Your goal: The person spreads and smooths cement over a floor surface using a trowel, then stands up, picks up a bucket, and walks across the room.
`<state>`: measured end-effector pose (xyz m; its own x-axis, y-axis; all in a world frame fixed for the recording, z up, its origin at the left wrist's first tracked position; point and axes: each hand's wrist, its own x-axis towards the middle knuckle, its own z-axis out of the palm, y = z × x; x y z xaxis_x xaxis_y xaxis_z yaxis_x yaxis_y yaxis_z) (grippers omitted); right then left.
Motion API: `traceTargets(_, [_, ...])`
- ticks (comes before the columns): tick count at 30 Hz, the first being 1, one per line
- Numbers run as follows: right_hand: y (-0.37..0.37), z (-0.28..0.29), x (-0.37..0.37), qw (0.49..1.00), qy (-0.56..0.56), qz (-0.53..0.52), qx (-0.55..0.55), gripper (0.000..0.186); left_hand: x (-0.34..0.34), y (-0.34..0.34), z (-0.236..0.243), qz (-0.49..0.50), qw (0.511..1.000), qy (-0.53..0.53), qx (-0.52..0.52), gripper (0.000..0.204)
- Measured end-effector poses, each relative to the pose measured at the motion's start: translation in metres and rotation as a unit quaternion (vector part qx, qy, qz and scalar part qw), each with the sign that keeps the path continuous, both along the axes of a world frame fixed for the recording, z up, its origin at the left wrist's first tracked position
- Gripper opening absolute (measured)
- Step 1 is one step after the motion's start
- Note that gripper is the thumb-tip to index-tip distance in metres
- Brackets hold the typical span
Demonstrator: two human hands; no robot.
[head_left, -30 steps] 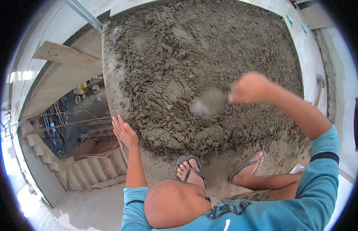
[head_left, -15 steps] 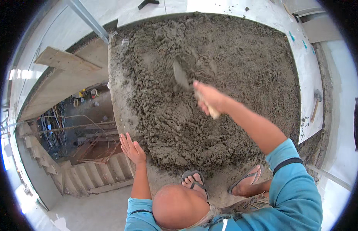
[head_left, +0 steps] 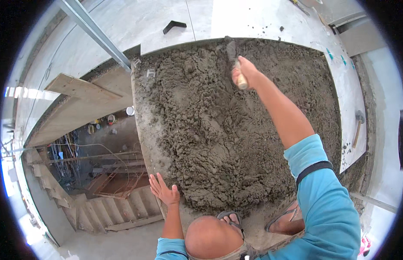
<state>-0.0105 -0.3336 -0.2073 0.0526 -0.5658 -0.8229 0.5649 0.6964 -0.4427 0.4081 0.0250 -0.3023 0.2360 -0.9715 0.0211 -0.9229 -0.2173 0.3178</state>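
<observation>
My right hand grips the wooden handle of a trowel, reaching out over the grey mortar bed. The trowel's blade points away from me and meets the mortar near its far edge; it is slightly blurred. The mortar is coarse and crumbly, with lumps and smoother patches. My left hand has its fingers spread and holds nothing. It is at the bed's left border, beside the edge of the stair opening. My bent knee and sandalled feet are at the near edge of the mortar.
A stairwell opening with concrete steps drops away on the left. A wooden board and an upright metal channel border it. Pale tiles lie beyond the mortar, with a black angled piece. A mallet rests at right.
My right hand and the trowel have moved forward from the middle of the mortar to near its far edge. My left hand stays spread at the left border. The whole view has shifted.
</observation>
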Motion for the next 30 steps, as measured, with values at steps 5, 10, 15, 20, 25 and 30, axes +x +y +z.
traceTargets(5, [0.052, 0.005, 0.068, 0.944, 0.262, 0.181, -0.090, 0.055, 0.003, -0.002, 0.005, 0.000, 1.000, -0.006, 0.014, 0.098])
traceTargets(10, [0.101, 0.037, 0.071, 0.832, 0.309, 0.439, -0.142, 0.053, 0.010, 0.004, 0.005, 0.001, 0.999, -0.041, 0.024, 0.100])
traceTargets(15, [0.085, 0.035, -0.027, 0.991, 0.130, 0.018, 0.001, 0.045, -0.002, -0.002, 0.000, -0.006, 1.000, -0.019, 0.015, 0.100])
traceTargets(20, [0.084, 0.019, 0.087, 0.959, 0.181, 0.217, -0.022, 0.045, 0.009, 0.002, 0.004, 0.003, 0.999, -0.026, 0.024, 0.101])
traceTargets(25, [0.057, 0.025, 0.092, 0.663, 0.495, 0.526, -0.196, 0.052, 0.008, 0.000, 0.004, 0.008, 0.999, -0.029, 0.022, 0.099])
traceTargets(30, [-0.022, 0.032, 0.035, 0.386, 0.661, 0.621, -0.171, 0.044, -0.009, -0.004, 0.001, -0.005, 1.000, 0.003, 0.003, 0.098])
